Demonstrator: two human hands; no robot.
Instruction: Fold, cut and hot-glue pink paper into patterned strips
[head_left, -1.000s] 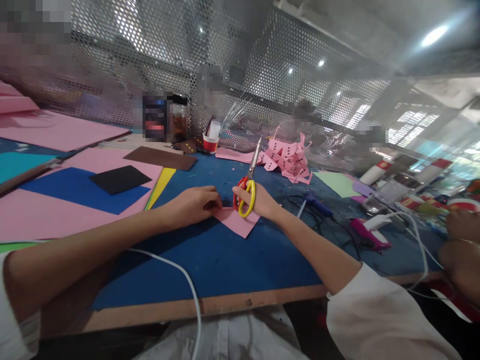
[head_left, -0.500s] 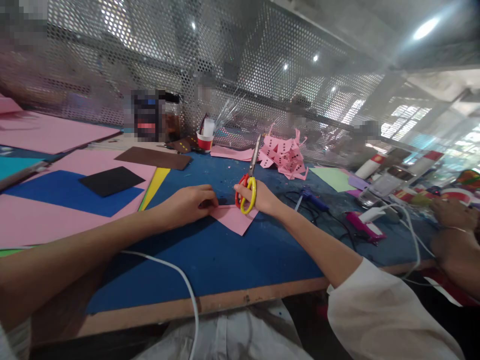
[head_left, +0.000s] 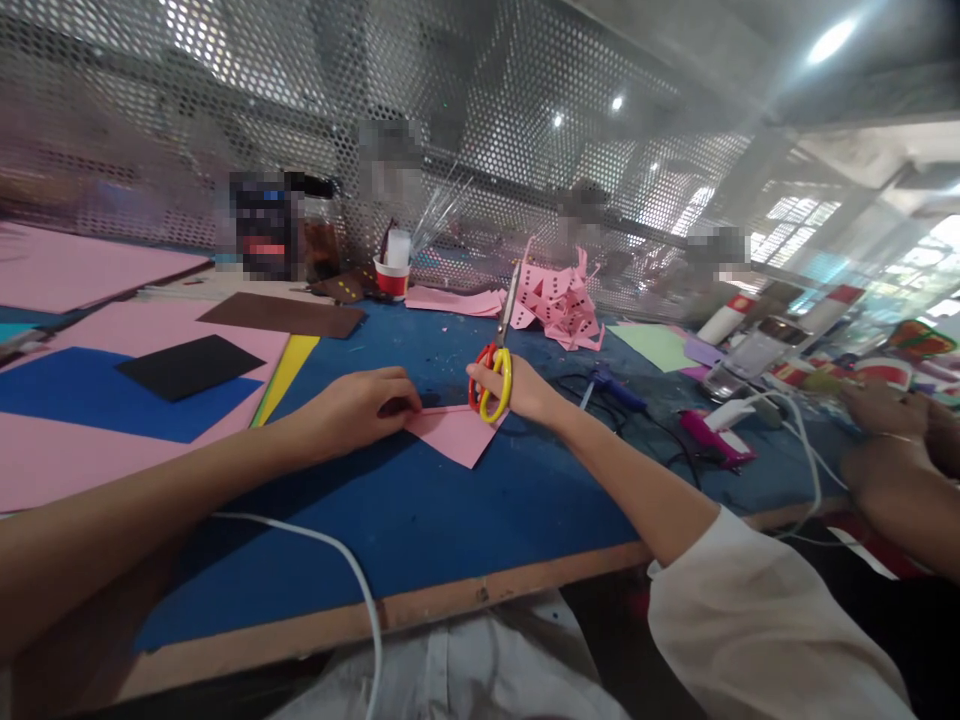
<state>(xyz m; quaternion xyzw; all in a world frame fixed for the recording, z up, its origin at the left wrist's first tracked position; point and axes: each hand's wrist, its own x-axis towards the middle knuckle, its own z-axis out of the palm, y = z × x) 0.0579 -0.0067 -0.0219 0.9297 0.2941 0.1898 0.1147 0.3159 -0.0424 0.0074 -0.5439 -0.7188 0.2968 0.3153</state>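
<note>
A small pink paper piece (head_left: pixel 459 438) lies on the blue tabletop, its far edge folded over in a narrow strip. My left hand (head_left: pixel 367 405) pinches the left corner of this paper. In my right hand (head_left: pixel 525 388) are scissors (head_left: pixel 504 340) with one red and one yellow handle loop, their blades pointing up and away. The fingers of that hand rest at the paper's right corner. Beyond the scissors stands a heap of cut pink paper (head_left: pixel 559 300) with dark dots, and a pink strip (head_left: pixel 454 300) lies to its left.
Pink, blue (head_left: pixel 67 395), black (head_left: pixel 191 367) and brown sheets (head_left: pixel 281 314) cover the left side. A red-and-white cup (head_left: pixel 392 277) stands at the back. At right are a blue glue gun (head_left: pixel 619 390), a magenta holder (head_left: pixel 716 440), a white cable and another person's hands (head_left: pixel 892 430).
The view has shifted slightly, so most things appear a little further left. Both hands keep their hold, and the scissors' handles now sit nearer the paper's right corner.
</note>
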